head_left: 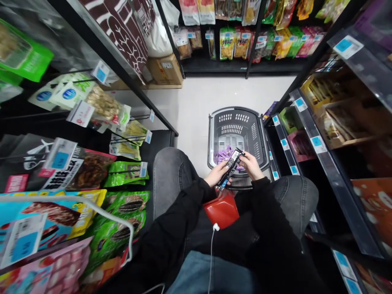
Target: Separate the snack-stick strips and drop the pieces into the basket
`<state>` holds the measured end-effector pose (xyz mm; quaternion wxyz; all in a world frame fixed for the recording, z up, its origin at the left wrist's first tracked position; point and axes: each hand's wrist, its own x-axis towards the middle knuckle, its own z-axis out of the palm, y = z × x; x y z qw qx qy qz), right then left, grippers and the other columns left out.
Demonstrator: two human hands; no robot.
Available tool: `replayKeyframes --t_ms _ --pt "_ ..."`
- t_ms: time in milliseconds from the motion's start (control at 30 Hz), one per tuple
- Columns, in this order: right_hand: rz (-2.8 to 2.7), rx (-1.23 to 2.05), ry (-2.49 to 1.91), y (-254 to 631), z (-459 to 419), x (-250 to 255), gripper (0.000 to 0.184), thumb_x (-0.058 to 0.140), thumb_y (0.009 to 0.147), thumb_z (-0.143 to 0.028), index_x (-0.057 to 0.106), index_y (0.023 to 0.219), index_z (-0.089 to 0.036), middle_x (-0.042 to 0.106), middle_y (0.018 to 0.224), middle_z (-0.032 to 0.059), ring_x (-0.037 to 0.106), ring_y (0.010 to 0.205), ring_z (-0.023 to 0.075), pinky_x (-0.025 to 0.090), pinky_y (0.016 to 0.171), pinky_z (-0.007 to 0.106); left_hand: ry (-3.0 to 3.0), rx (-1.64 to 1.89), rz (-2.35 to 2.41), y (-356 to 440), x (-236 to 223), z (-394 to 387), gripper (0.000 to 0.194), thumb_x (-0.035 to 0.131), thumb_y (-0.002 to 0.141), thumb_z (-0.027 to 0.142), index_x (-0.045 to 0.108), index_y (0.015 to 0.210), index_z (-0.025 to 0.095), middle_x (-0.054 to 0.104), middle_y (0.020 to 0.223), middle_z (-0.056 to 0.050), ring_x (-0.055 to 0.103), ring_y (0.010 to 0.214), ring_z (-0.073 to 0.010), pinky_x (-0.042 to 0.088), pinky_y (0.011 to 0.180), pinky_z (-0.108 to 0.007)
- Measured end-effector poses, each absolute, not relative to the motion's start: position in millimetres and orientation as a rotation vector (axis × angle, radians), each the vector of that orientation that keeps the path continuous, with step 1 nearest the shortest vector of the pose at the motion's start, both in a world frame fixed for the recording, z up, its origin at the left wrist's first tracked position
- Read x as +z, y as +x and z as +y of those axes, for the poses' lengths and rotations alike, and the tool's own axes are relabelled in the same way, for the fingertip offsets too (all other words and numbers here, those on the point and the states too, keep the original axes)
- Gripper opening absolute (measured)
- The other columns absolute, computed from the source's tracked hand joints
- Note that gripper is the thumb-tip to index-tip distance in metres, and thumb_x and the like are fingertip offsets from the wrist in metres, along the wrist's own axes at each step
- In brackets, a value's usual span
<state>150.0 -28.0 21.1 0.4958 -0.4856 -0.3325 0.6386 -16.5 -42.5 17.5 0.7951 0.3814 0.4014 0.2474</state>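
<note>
Two hands are clamping one slim, black packet [231, 168] over the near part of the basket: the left hand [216, 174] is gripping it from the left side, and the right hand [250, 165] is pinching its upper end. Both forearms are reaching forward and converging, the fingers bending around the wrapper, which is slanting from upper right to lower left. One red object [222, 209] is lying just below the packet, between the two forearms, with one white cable [211, 257] running down from its near edge. Beyond the hands, one dark basket [237, 109] with slotted walls is standing on the pale floor [196, 106], holding purple-wrapped packets [224, 153] whose number is partly hidden. Two knees in grey jeans [170, 171] are flanking the hands. Farther out, the left shelf [159, 141] is displaying bagged snacks, at least two green seed bags [130, 202] among them; the right shelf [343, 169] is bearing stock behind blue-and-white labels. At the far left, one cardboard box [167, 70] is resting beside the far shelf [214, 67].
</note>
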Motion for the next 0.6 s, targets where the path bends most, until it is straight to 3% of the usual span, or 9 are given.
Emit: replayKeyframes --t_ms 100,300,467,600 --pt "-0.825 1.538 -1.170 149.5 -28.1 21.2 0.025 0.061 0.062 -0.029 0.057 0.085 -0.018 0.059 0.079 -0.0009 0.056 0.071 0.0118 0.048 0.065 0.025 0.925 0.537 0.942 -17.9 18.3 -42.7 0.054 0.055 0.075 0.043 0.040 0.120 0.018 0.056 0.061 0.001 0.060 0.050 -0.0137 0.048 0.046 -0.024" --pt "-0.932 1.340 -1.294 145.4 -30.7 27.4 0.020 0.059 0.062 -0.028 0.054 0.079 -0.018 0.055 0.068 -0.0022 0.053 0.062 0.0117 0.046 0.058 0.025 1.144 0.557 1.017 -20.1 12.0 -40.7 0.046 0.053 0.077 0.043 0.049 0.113 0.014 0.059 0.069 -0.002 0.058 0.052 -0.0138 0.049 0.053 -0.028" --pt "-0.995 1.128 -1.358 139.2 -31.7 28.7 0.013 0.055 0.066 -0.029 0.049 0.068 -0.018 0.046 0.057 -0.0049 0.046 0.054 0.0093 0.042 0.054 0.022 1.626 0.602 1.163 -20.3 20.1 -44.7 0.049 0.050 0.079 0.040 0.043 0.122 0.016 0.061 0.101 -0.009 0.059 0.091 -0.0221 0.044 0.085 -0.037" --pt "-0.974 1.131 -1.344 137.6 -30.8 21.4 0.013 0.055 0.067 -0.028 0.046 0.067 -0.018 0.044 0.058 -0.0052 0.044 0.054 0.0087 0.039 0.052 0.021 1.853 0.606 1.252 -21.2 27.6 -50.3 0.053 0.047 0.081 0.039 0.035 0.129 0.019 0.049 0.125 -0.010 0.050 0.111 -0.0230 0.038 0.094 -0.036"
